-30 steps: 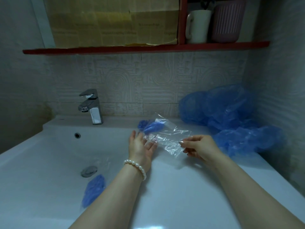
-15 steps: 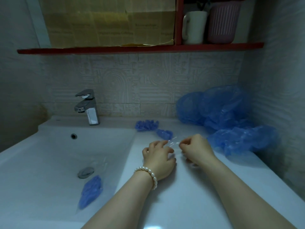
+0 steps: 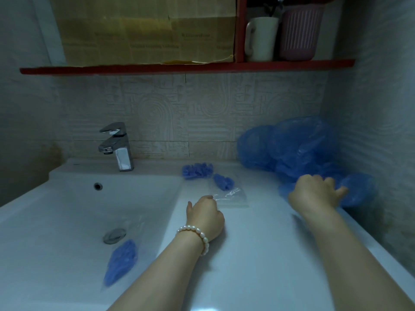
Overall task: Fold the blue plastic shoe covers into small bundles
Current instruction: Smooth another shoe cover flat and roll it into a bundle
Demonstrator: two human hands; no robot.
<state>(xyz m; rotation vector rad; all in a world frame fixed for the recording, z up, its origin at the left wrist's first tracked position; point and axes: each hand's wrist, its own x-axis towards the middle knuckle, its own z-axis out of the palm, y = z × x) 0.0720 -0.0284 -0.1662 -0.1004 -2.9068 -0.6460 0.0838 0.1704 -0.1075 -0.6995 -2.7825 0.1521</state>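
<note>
While left hand [image 3: 205,217] pins clear bag [image 3: 231,197], right hand [image 3: 314,194] grips shoe covers [image 3: 298,149].

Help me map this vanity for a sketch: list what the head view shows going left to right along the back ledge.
Faucet → folded blue bundle → smaller blue bundle → pile of loose blue shoe covers.

glossy white sink [image 3: 247,254], chrome faucet [image 3: 119,149], crinkled plastic covers [image 3: 298,149]

A chrome faucet [image 3: 116,145] stands behind the white sink [image 3: 67,209]; a mug [image 3: 260,39] and pink cup [image 3: 299,33] sit on the red shelf [image 3: 179,67].
</note>
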